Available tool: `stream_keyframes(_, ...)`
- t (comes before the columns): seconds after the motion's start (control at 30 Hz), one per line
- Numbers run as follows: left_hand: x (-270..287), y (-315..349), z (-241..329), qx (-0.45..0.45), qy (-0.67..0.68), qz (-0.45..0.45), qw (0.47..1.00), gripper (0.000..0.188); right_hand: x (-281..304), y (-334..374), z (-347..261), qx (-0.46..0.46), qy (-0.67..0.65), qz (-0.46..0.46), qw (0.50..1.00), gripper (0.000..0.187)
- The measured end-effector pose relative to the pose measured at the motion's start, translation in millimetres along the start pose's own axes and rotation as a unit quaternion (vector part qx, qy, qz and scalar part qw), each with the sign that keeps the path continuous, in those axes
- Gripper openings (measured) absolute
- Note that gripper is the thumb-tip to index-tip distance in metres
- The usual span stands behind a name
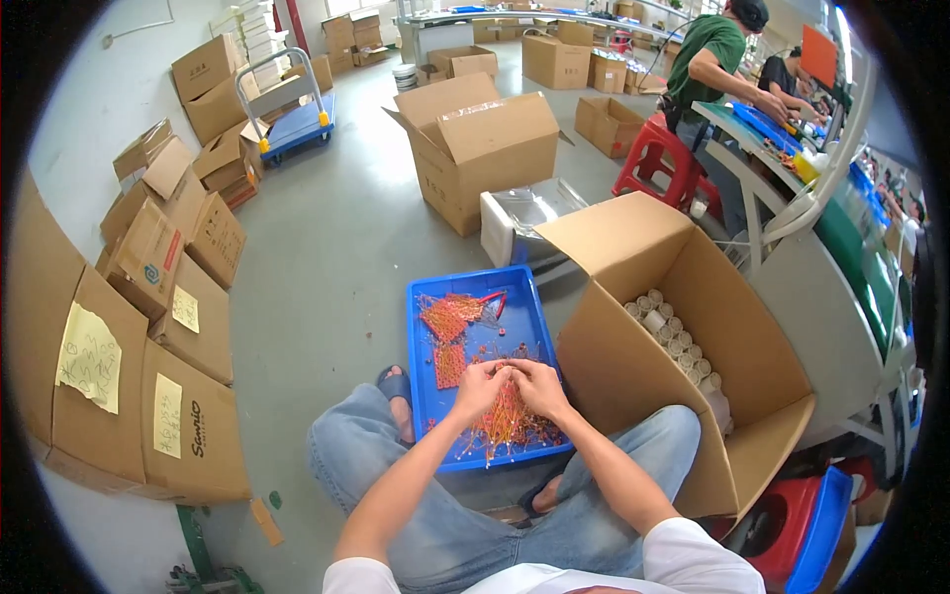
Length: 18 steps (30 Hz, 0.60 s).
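My left hand (480, 387) and my right hand (539, 387) meet above a blue plastic tray (417, 346), fingertips pinched together. Whatever small piece sits between them is hidden by the fingers. Right below lies a loose heap of small orange-red parts with thin wire leads (503, 424), spread over the tray's near half. Farther back in the tray, similar parts form denser orange bundles (445, 319), and a flat reddish block of them (449, 366) lies to the left. A red-handled tool (492, 297), possibly pliers, rests at the tray's far side.
Close on the right stands an open carton (762, 366) holding several white rolls (673, 337). Beyond the tray are a grey-white bin (515, 218) and another open carton (485, 148). Stacked cartons (148, 257) line the left wall near a blue trolley (297, 124). A person in green (708, 59) works at a bench.
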<state>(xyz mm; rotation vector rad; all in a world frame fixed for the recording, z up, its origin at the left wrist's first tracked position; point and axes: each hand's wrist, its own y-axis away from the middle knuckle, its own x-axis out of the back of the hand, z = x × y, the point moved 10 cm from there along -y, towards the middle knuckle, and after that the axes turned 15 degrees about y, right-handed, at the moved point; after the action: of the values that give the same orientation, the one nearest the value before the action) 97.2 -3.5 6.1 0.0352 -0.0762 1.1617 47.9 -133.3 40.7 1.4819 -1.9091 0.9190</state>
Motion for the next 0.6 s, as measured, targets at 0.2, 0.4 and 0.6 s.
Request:
stream_keyframes(0.2, -1, 3, 7, -0.014, -0.005, 0.013, 1.000, 0.029, -19, 1, 20, -0.060, -0.106, -0.110, 0.986, 0.027)
stream_keyframes(0.4, -13, 22, 37, -0.107, -0.214, -0.008, 0.971, 0.030, -10, 8, 27, -0.126, -0.078, -0.050, 0.988, 0.019)
stream_keyframes(0.6, -12, 25, 34, -0.104, -0.268, 0.010, 0.958, 0.031, 8, 16, 9, -0.080, 0.041, 0.043, 0.995, 0.020)
